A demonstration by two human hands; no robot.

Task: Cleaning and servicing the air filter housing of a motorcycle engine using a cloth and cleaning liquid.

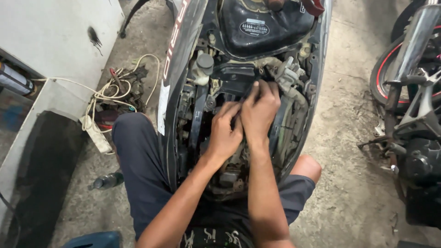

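Observation:
I look down into the opened body of a scooter (183, 55) with its seat and covers off, so the frame, hoses and engine parts show. My left hand (225, 133) and my right hand (260, 110) are pressed together in the middle of the bay. Both have their fingers curled around a dark part deep among the hoses. What exactly they grip is hidden by the fingers. A black fuel tank (264, 23) sits just beyond the hands, and a small grey capped reservoir (203, 66) stands to their left.
A second motorcycle (413, 105) with a red-rimmed wheel stands close on the right. A tangle of pale cable with a power strip (98, 133) lies on the concrete floor at left, a dark bottle (106, 181) near my left knee. A white cabinet (50, 36) stands at far left.

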